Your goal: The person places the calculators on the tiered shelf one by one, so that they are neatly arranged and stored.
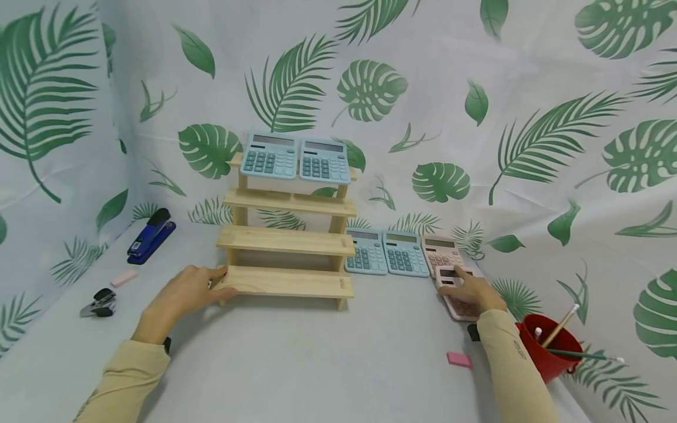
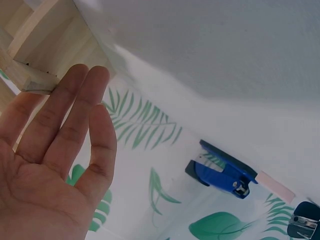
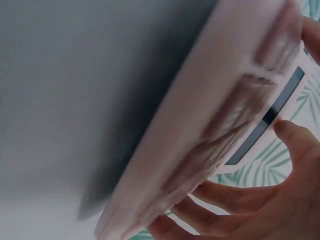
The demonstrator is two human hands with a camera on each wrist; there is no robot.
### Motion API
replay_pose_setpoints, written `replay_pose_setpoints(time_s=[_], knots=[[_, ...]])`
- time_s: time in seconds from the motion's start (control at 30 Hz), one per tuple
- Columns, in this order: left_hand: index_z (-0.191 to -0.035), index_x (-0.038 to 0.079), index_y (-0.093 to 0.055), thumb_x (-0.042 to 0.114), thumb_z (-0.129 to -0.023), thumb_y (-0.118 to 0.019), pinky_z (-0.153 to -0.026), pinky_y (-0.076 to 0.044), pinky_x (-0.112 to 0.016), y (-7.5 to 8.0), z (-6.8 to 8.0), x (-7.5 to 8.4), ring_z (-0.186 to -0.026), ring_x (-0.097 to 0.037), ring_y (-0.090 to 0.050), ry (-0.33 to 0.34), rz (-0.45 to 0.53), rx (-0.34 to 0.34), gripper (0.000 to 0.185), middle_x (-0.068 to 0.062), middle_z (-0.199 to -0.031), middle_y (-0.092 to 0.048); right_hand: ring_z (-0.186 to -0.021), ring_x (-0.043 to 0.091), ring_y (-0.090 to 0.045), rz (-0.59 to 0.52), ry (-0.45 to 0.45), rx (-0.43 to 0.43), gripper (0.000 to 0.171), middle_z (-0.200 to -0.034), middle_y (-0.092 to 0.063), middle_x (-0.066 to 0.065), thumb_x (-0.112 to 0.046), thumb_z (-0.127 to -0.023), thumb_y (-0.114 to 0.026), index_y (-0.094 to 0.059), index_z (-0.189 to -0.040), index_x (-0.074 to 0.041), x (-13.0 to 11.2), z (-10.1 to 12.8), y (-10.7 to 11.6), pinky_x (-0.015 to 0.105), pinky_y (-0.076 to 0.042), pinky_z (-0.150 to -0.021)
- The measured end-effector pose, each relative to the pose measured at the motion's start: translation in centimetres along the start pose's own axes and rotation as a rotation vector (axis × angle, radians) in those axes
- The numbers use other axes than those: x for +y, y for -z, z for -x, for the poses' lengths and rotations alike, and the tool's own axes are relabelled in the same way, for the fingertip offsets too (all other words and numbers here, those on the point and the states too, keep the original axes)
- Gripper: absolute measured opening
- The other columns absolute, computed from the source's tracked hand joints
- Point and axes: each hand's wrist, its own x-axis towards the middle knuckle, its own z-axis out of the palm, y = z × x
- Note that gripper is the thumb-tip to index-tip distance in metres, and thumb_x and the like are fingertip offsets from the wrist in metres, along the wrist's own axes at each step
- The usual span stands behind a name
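My left hand (image 1: 187, 292) is at the left end of the lowest plank of a tiered wooden stand (image 1: 285, 282). Its thumb lies along the plank's front, while the nearly straight fingers (image 2: 75, 110) touch the end in the left wrist view. On the right, my right hand (image 1: 473, 292) holds a pink calculator (image 1: 459, 308) by its sides, thumb at the left edge. Its fingers (image 3: 225, 195) spread over the keys and display side in the right wrist view. This calculator overlaps the lower part of another pink calculator (image 1: 441, 249) behind it.
Two blue calculators (image 1: 271, 155) lean on the stand's top tier; two more (image 1: 366, 251) lie right of it. At left are a blue stapler (image 1: 150, 236), a pale eraser (image 1: 124, 278) and a staple remover (image 1: 101, 302). A pink eraser (image 1: 458, 359) and red pencil bucket (image 1: 545, 355) are at right.
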Motion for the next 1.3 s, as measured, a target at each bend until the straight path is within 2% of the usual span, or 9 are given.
replay_pose_setpoints(time_s=[0.2, 0.33, 0.5, 0.73, 0.83, 1.0, 1.1, 1.2, 1.3], knots=[[-0.144, 0.0, -0.051, 0.055, -0.089, -0.069, -0.058, -0.035, -0.03, 0.2, 0.0, -0.1, -0.061, -0.017, -0.043, 0.0, -0.01, -0.005, 0.079, -0.009, -0.069, -0.056, -0.104, 0.048, -0.051, 0.054, 0.167, 0.124, 0.108, -0.149, -0.026, 0.05, -0.077, -0.087, -0.052, -0.005, -0.162, -0.016, -2.9, 1.2, 0.7, 0.054, -0.049, -0.084], [-0.144, 0.0, -0.051, 0.055, -0.089, -0.069, -0.056, -0.033, -0.03, 0.2, 0.1, -0.2, -0.059, -0.016, -0.039, 0.004, -0.005, 0.0, 0.079, -0.006, -0.065, -0.049, -0.106, 0.045, -0.053, 0.088, 0.331, 0.227, 0.104, -0.148, -0.035, 0.045, -0.076, -0.087, -0.052, -0.016, -0.162, -0.013, -6.8, 2.7, 1.9, 0.055, -0.05, -0.085], [-0.144, 0.0, -0.05, 0.054, -0.089, -0.069, -0.054, -0.032, -0.03, 0.3, 0.1, -0.3, -0.057, -0.015, -0.034, 0.007, 0.018, 0.004, 0.08, -0.003, -0.064, -0.045, -0.111, 0.041, -0.055, 0.09, 0.472, 0.28, 0.095, -0.15, -0.042, 0.036, -0.074, -0.087, -0.055, -0.027, -0.16, -0.019, -12.3, 5.5, 3.7, 0.046, -0.052, -0.078], [-0.143, -0.001, -0.052, 0.054, -0.089, -0.07, -0.057, -0.034, -0.03, 0.5, 0.0, -0.4, -0.06, -0.017, -0.04, 0.004, 0.01, 0.007, 0.079, -0.023, -0.081, -0.066, -0.112, 0.038, -0.058, 0.131, 0.654, 0.337, 0.085, -0.139, -0.055, 0.03, -0.063, -0.088, -0.059, -0.033, -0.158, -0.021, -19.4, 8.4, 5.0, 0.049, -0.052, -0.082], [-0.142, -0.001, -0.053, 0.053, -0.088, -0.071, -0.06, -0.036, -0.031, 0.4, 0.0, -0.4, -0.062, -0.017, -0.044, 0.0, 0.004, 0.009, 0.079, -0.027, -0.09, -0.069, -0.103, 0.034, -0.06, 0.155, 0.705, 0.338, 0.085, -0.132, -0.06, 0.026, -0.062, -0.087, -0.061, -0.034, -0.158, -0.024, -22.0, 9.0, 5.1, 0.045, -0.052, -0.079], [-0.143, -0.001, -0.052, 0.052, -0.089, -0.07, -0.06, -0.037, -0.031, 0.5, 0.0, -0.3, -0.06, -0.016, -0.041, -0.004, 0.008, 0.014, 0.078, -0.017, -0.077, -0.065, -0.102, 0.03, -0.057, 0.189, 0.745, 0.312, 0.086, -0.131, -0.06, 0.022, -0.065, -0.085, -0.063, -0.035, -0.157, -0.027, -25.9, 9.2, 4.8, 0.041, -0.05, -0.08], [-0.142, -0.002, -0.052, 0.052, -0.09, -0.07, -0.061, -0.039, -0.031, 0.4, 0.0, -0.2, -0.06, -0.015, -0.042, -0.016, 0.008, 0.017, 0.077, -0.026, -0.091, -0.071, -0.11, 0.032, -0.057, 0.208, 0.754, 0.292, 0.085, -0.132, -0.061, 0.022, -0.065, -0.085, -0.062, -0.037, -0.156, -0.027, -27.5, 8.9, 4.5, 0.044, -0.049, -0.086], [-0.141, -0.003, -0.054, 0.052, -0.089, -0.07, -0.064, -0.042, -0.032, 0.1, -0.1, -0.2, -0.062, -0.016, -0.047, -0.034, -0.001, 0.025, 0.077, -0.033, -0.119, -0.067, -0.117, 0.034, -0.056, 0.202, 0.749, 0.277, 0.083, -0.133, -0.061, 0.021, -0.066, -0.085, -0.061, -0.041, -0.155, -0.025, -28.5, 8.1, 4.1, 0.047, -0.049, -0.091], [-0.139, -0.002, -0.055, 0.052, -0.088, -0.071, -0.066, -0.045, -0.035, -0.2, -0.3, -0.4, -0.068, -0.019, -0.053, -0.039, -0.006, 0.036, 0.077, -0.034, -0.12, -0.066, -0.113, 0.035, -0.058, 0.191, 0.742, 0.298, 0.078, -0.126, -0.064, 0.02, -0.066, -0.085, -0.059, -0.049, -0.149, -0.022, -29.6, 7.4, 3.8, 0.047, -0.05, -0.09]])
